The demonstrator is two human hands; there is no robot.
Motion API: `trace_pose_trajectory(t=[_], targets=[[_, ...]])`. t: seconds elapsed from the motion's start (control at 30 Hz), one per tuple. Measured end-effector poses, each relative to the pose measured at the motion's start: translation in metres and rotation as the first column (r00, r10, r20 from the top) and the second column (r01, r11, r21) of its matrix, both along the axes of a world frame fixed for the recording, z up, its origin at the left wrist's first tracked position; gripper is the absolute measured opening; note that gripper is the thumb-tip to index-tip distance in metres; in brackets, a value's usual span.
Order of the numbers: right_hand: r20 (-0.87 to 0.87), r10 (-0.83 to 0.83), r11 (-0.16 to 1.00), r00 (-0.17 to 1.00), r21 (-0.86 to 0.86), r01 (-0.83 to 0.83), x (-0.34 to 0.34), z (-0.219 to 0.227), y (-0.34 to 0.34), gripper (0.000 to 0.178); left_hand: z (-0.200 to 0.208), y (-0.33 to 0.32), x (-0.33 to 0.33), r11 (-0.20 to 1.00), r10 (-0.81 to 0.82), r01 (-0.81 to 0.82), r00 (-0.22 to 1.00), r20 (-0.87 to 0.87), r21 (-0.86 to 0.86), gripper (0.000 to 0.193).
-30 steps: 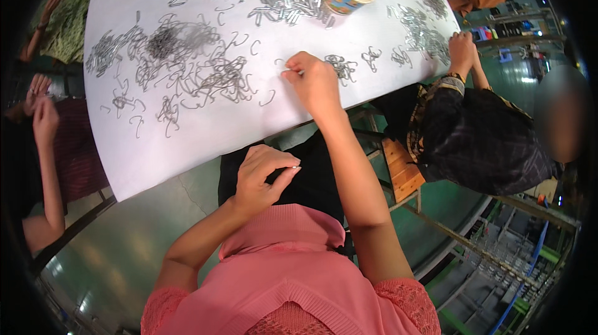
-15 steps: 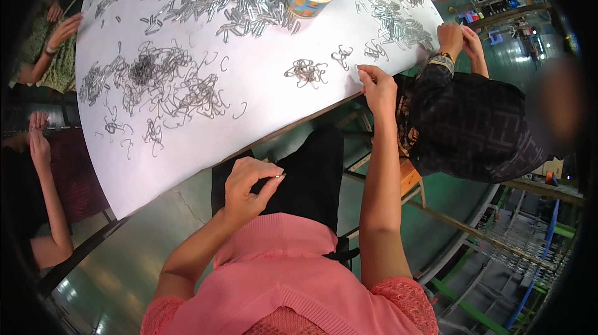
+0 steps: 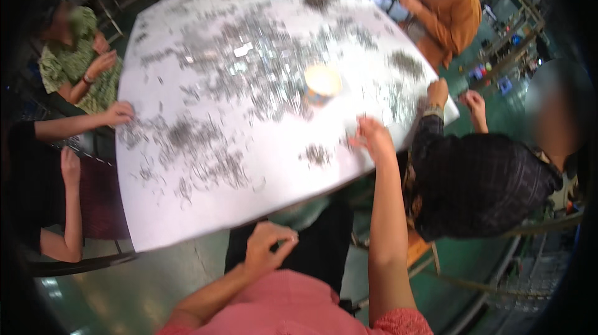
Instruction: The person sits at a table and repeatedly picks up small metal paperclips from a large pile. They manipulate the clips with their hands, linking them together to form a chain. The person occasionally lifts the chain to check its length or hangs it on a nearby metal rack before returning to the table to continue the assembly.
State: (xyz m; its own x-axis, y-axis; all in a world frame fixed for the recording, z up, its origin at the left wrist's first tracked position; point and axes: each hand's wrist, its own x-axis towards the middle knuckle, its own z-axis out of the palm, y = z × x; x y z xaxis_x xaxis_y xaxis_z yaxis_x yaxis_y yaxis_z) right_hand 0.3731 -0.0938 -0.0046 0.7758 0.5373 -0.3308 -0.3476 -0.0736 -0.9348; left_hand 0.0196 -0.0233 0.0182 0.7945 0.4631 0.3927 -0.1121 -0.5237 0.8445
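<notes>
My left hand (image 3: 269,248) is held over my lap in front of the table edge, thumb and forefinger pinched together. Whatever lies between those fingertips is too small to make out. My right hand (image 3: 375,139) reaches over the near right part of the white table (image 3: 280,176). Its fingers are smeared by motion, so their grip does not show. Left of it lies a small pile of bent wire hooks (image 3: 316,155). A larger spread of wire hooks (image 3: 212,157) covers the near left of the table.
Flat metal loops (image 3: 261,80) lie heaped across the middle, beside a paper cup (image 3: 322,86). More metal pieces (image 3: 392,101) lie at the right. A co-worker in black (image 3: 486,185) sits close on my right; other people sit around the table, one reaching onto it from the left.
The view has tilted up, showing more of the far table and people. My right hand's fingers have loosened from a pinch into a blur; my left stays pinched. A left-hand co-worker now reaches onto the table.
</notes>
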Motion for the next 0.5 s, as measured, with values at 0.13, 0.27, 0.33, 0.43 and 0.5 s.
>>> trace_pose_trajectory(t=[0.13,0.27,0.33,0.43,0.5], targets=[[-0.051,0.043,0.999,0.998,0.018,-0.042,-0.014,0.01,0.004,0.019,0.003,0.0,-0.001,0.999,0.007,-0.007,1.0,-0.022,-0.038,0.015],[-0.079,0.012,0.998,0.997,0.069,-0.007,-0.021,0.014,0.007,0.017,0.004,0.003,0.001,1.0,-0.018,0.018,1.0,-0.008,-0.018,0.016],[-0.073,-0.035,0.997,0.997,0.07,0.04,-0.019,0.011,0.004,0.017,0.007,0.003,0.002,1.0,-0.019,0.019,1.0,-0.007,-0.019,0.016],[-0.09,-0.057,0.992,0.994,0.103,0.066,-0.015,0.01,-0.002,0.017,0.011,0.002,0.002,1.0,-0.012,0.011,1.0,-0.019,-0.026,0.014],[-0.114,-0.057,0.989,0.992,0.129,0.072,-0.014,0.012,-0.005,0.018,0.011,0.001,0.002,1.0,-0.003,0.003,1.0,-0.022,-0.027,0.013]])
